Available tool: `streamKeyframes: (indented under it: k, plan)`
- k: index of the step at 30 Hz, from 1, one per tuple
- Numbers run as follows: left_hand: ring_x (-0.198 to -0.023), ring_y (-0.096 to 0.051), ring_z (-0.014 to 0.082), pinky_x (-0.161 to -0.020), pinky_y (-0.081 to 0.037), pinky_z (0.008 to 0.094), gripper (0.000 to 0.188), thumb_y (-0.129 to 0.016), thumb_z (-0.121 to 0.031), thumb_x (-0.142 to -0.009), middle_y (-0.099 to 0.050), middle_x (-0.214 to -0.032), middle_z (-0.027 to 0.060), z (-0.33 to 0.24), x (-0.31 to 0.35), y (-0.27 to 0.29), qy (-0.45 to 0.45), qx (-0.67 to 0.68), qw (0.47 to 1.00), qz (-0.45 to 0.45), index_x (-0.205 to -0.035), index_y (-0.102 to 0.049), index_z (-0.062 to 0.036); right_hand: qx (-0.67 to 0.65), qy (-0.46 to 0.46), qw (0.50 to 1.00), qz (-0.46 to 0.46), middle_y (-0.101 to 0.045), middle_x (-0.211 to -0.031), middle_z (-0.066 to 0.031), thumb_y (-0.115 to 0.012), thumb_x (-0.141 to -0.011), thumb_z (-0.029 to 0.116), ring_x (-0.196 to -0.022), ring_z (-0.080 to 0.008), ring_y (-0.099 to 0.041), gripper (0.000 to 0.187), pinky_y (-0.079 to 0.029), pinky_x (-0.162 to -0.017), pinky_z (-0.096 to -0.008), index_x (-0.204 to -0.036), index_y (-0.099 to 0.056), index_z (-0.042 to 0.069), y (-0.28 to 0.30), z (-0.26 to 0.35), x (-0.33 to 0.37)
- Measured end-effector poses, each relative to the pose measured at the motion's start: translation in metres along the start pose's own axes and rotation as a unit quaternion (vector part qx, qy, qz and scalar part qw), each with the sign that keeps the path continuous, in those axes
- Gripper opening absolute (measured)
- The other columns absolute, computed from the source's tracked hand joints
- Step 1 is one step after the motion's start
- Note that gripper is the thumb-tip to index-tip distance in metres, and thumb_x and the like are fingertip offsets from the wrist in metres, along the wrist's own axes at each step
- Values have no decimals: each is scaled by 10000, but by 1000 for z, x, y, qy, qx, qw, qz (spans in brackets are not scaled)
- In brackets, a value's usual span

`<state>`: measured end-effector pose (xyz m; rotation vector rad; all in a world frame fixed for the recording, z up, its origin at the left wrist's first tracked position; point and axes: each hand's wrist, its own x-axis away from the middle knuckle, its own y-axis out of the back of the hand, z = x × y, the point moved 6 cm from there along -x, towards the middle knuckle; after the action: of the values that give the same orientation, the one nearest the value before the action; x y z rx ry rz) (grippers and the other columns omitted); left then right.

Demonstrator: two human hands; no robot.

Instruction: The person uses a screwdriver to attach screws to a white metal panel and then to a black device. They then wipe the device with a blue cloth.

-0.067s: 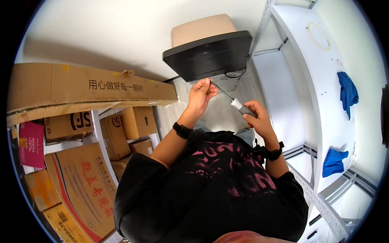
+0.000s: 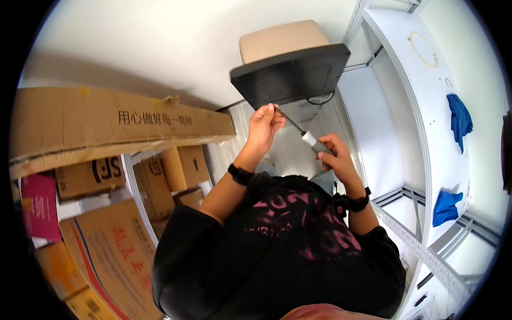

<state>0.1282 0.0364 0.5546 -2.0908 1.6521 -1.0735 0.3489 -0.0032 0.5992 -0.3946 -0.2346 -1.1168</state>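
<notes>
A screwdriver [image 2: 311,141] with a grey and white handle and a long dark shaft slants between my two hands. My right hand [image 2: 337,153] is closed round the grey end of the handle. At the far end of the shaft, my left hand [image 2: 265,124] pinches the tip between thumb and fingers, which hide it; whether a small part sits there I cannot make out. Beyond my hands stands a black panel [image 2: 288,77] with a rounded edge, in front of a beige box-like piece [image 2: 282,40].
On the left a long cardboard box [image 2: 80,117] lies over shelves holding several cartons [image 2: 112,250]. White metal shelving [image 2: 384,106] runs along the right, with two blue cloths [image 2: 460,118] and a pale ring [image 2: 424,49]. A dark cable [image 2: 321,99] hangs under the black panel.
The view has turned slightly, so the black panel and beige piece appear farther right. My hands keep the same hold on the screwdriver.
</notes>
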Motion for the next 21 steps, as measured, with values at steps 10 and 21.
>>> streamKeyframes:
  k: [10, 21]
  plan:
    - [-708, -605, 119, -677, -496, 247, 217, -556, -230, -958, -648, -823, 44, -94, -38, 75, -67, -225, 970, 61, -976, -622, -24, -138, 51, 984, -102, -598, -819, -90, -574, -851, 98, -535, -108, -490, 282, -372, -482, -231, -1122, -509, 54, -114, -20, -46]
    - [-841, -580, 220, -692, -496, 311, 493, -662, 28, -752, -585, -1001, 101, -152, -70, 27, -423, -476, 764, 104, -1217, -568, -105, -98, 89, 973, -188, -604, -828, -90, -563, -866, 77, -524, -106, -496, 252, -381, -471, -238, -1113, -514, 55, -141, -17, -72]
